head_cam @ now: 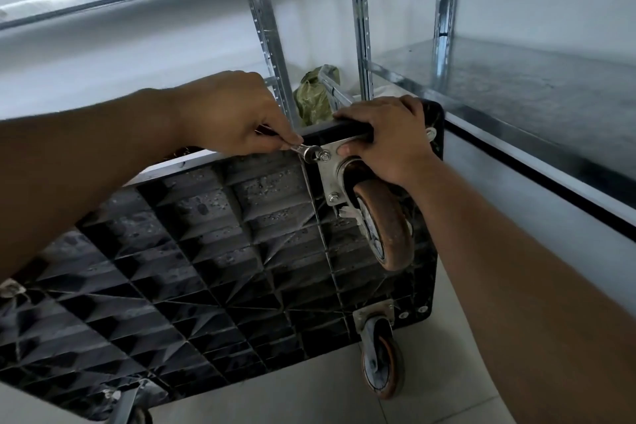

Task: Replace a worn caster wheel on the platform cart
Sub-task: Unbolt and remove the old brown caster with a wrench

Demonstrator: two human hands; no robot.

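Note:
The black platform cart [213, 251] stands tipped on its side, its ribbed underside facing me. A worn orange caster wheel [387, 224] on a metal mounting plate [332, 169] sits at the upper right corner. My left hand [230, 113] grips a small metal wrench [306, 150] whose head sits on the plate's upper left bolt [324, 157]. My right hand [389, 138] grips the cart's top edge beside the caster, thumb pressing on the plate. A second caster [380, 358] hangs at the lower right corner.
Galvanised metal shelving [516, 79] stands close behind and to the right, with uprights [268, 31] just beyond the cart. A green bundle [315, 93] lies behind the cart's edge. Pale floor tiles [309, 399] show below, and part of another caster bracket [124, 403] at the bottom left.

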